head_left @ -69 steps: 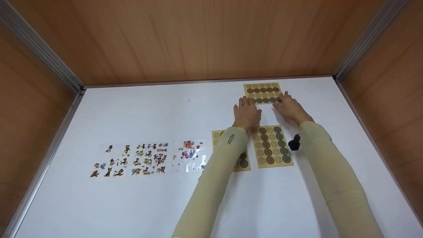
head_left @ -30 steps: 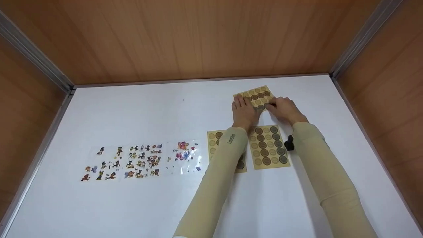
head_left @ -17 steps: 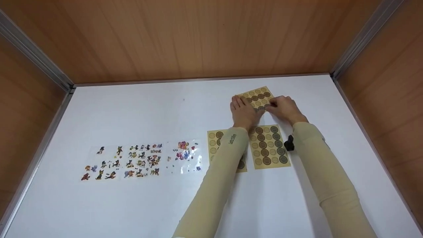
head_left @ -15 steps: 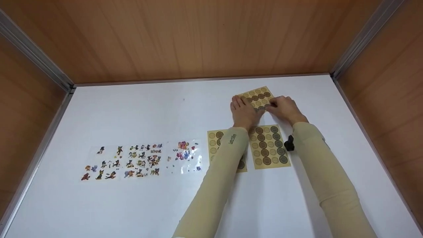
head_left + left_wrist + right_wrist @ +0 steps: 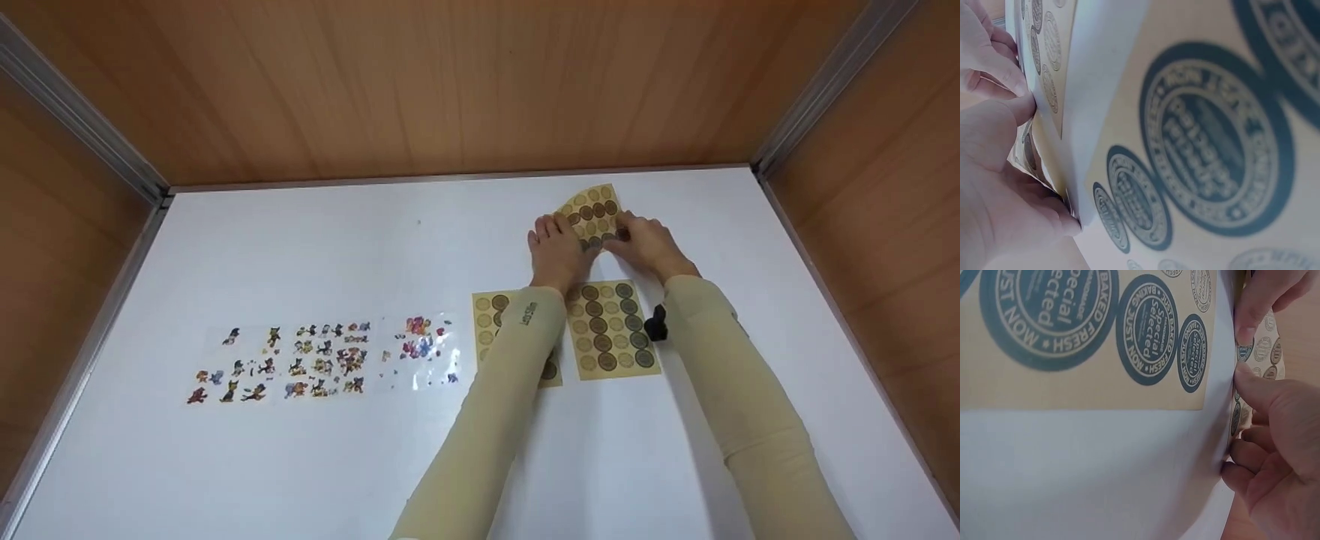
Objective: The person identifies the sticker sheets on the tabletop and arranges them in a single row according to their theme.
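Observation:
In the head view a tan sheet of round stickers [image 5: 596, 202] lies near the table's back edge, its far left part bowed up. My left hand [image 5: 556, 259] rests on its left side with fingers extended, thumb reaching toward the right. With bent fingers my right hand [image 5: 652, 246] pinches the near right corner. The two thumbs nearly meet at the near edge. In the left wrist view the sheet [image 5: 1028, 153] buckles between left thumb and fingers. The right wrist view shows the right fingers [image 5: 1247, 455] curled at the sheet's edge.
Two more tan sticker sheets lie nearer: one [image 5: 615, 330] between the forearms, another [image 5: 484, 322] partly under the left sleeve. Several clear sheets of cartoon stickers [image 5: 322, 360] lie in a row to the left. Wooden walls [image 5: 450, 90] enclose the white table [image 5: 300, 465].
Both hands have closed in on the far sticker sheet. It turned askew and slid slightly nearer, and over the last half second its far part has bowed up and shifted back.

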Motion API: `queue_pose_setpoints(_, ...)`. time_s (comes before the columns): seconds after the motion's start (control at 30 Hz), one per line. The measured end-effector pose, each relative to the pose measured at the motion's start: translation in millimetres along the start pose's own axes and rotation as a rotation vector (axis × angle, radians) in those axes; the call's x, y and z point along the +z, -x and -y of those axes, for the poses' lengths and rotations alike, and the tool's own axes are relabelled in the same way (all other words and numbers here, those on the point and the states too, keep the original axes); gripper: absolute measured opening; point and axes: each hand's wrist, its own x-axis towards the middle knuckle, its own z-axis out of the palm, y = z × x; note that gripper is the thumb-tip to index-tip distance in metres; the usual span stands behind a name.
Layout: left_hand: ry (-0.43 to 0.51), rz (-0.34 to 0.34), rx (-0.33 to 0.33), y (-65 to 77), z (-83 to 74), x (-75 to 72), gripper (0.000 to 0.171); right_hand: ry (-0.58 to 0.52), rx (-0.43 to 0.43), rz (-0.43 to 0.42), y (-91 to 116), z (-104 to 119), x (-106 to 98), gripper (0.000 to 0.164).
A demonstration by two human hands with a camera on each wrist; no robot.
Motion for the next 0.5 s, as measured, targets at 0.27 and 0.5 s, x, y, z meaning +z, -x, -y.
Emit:
queue_pose_setpoints(0.27,0.052,0.001,0.068,-5.2,-1.0,-0.6,0.079,-0.071,0.057,0.052,-0.5,-1.8,-2.8,0.092)
queue_pose_setpoints(0.5,0.097,-0.029,0.13,-10.7,-1.0,0.0,0.06,-0.204,0.011,0.01,-6.7,-7.4,-8.2,0.106)
